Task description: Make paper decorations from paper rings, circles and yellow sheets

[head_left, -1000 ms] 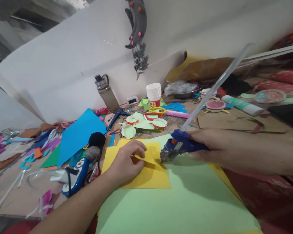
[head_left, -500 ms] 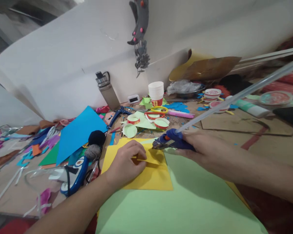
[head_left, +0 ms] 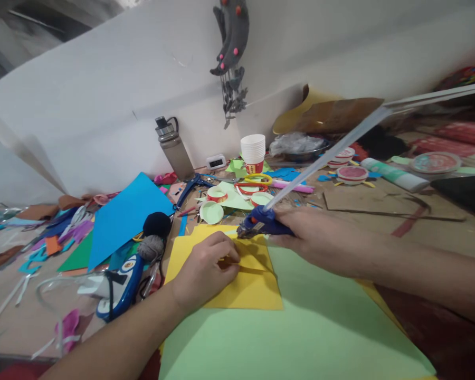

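Observation:
My right hand (head_left: pixel 316 240) grips a blue glue gun (head_left: pixel 266 222), and a long translucent glue stick (head_left: pixel 320 158) slants up and right out of its back. The gun's dark nozzle hovers over the yellow paper (head_left: pixel 249 300), close to the fingertips of my left hand (head_left: pixel 206 266). That left hand rests on the yellow sheet with thumb and fingers pinched together on a raised yellow paper piece (head_left: pixel 255 258). Beneath the yellow paper spreads a large pale green sheet (head_left: pixel 296 338). Whether the nozzle touches the paper, I cannot tell.
Behind my hands lie small cut paper cups (head_left: pixel 211 212), scissors (head_left: pixel 258 179) and a stack of white cups (head_left: pixel 253 148). A water bottle (head_left: pixel 175 154) stands against the wall. Blue paper (head_left: pixel 129 216), yarn balls (head_left: pixel 157 225) and scraps crowd the left; cardboard (head_left: pixel 364 203) lies right.
My right hand has shifted left with the glue gun, bringing the nozzle nearer my left fingers. The left hand stays almost in place on the yellow paper.

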`<control>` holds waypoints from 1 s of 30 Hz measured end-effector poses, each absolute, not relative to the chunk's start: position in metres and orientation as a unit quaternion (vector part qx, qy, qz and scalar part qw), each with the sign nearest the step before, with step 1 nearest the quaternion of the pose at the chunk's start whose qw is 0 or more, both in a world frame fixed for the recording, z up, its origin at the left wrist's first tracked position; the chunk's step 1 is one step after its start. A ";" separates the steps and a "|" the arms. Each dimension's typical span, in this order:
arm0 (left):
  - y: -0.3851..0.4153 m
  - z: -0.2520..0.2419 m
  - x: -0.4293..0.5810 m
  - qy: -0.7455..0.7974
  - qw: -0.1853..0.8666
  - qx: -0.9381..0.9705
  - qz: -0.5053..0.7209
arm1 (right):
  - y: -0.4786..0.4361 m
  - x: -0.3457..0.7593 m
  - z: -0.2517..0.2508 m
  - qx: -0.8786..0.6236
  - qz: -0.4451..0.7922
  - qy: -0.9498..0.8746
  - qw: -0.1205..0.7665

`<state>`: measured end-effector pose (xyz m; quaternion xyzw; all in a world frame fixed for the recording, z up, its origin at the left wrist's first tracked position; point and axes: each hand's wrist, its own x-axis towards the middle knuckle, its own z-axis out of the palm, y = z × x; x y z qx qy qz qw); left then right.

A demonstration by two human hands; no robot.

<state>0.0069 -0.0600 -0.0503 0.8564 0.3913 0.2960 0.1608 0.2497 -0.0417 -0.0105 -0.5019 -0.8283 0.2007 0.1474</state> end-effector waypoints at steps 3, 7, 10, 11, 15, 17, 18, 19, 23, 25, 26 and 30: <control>-0.060 -0.050 0.007 0.391 0.164 0.854 0.301 | -0.041 0.264 -0.014 -0.522 0.185 -0.823 0.128; -0.060 -0.050 0.008 0.384 0.155 0.860 0.299 | -0.040 0.261 -0.010 -0.522 0.180 -0.824 0.128; -0.061 -0.049 0.008 0.388 0.141 0.861 0.298 | -0.037 0.246 -0.004 -0.498 0.197 -0.835 0.124; -0.061 -0.049 0.008 0.390 0.136 0.861 0.298 | -0.036 0.241 -0.003 -0.494 0.203 -0.837 0.118; -0.061 -0.049 0.008 0.389 0.137 0.861 0.298 | -0.031 0.237 -0.005 -0.494 0.210 -0.836 0.116; -0.061 -0.049 0.008 0.386 0.146 0.860 0.299 | -0.030 0.244 -0.007 -0.494 0.198 -0.837 0.128; -0.060 -0.049 0.008 0.386 0.151 0.859 0.300 | -0.030 0.250 -0.008 -0.499 0.191 -0.835 0.128; -0.060 -0.049 0.008 0.385 0.156 0.858 0.301 | -0.031 0.256 -0.008 -0.509 0.185 -0.832 0.123; -0.060 -0.049 0.008 0.390 0.170 0.852 0.305 | -0.038 0.276 -0.002 -0.555 0.162 -0.811 0.089; -0.060 -0.049 0.008 0.393 0.173 0.850 0.305 | -0.042 0.280 0.002 -0.561 0.147 -0.810 0.087; -0.060 -0.049 0.008 0.393 0.174 0.849 0.305 | -0.043 0.279 0.004 -0.562 0.147 -0.809 0.085; -0.059 -0.049 0.009 0.390 0.172 0.852 0.305 | -0.041 0.269 0.003 -0.545 0.181 -0.814 0.092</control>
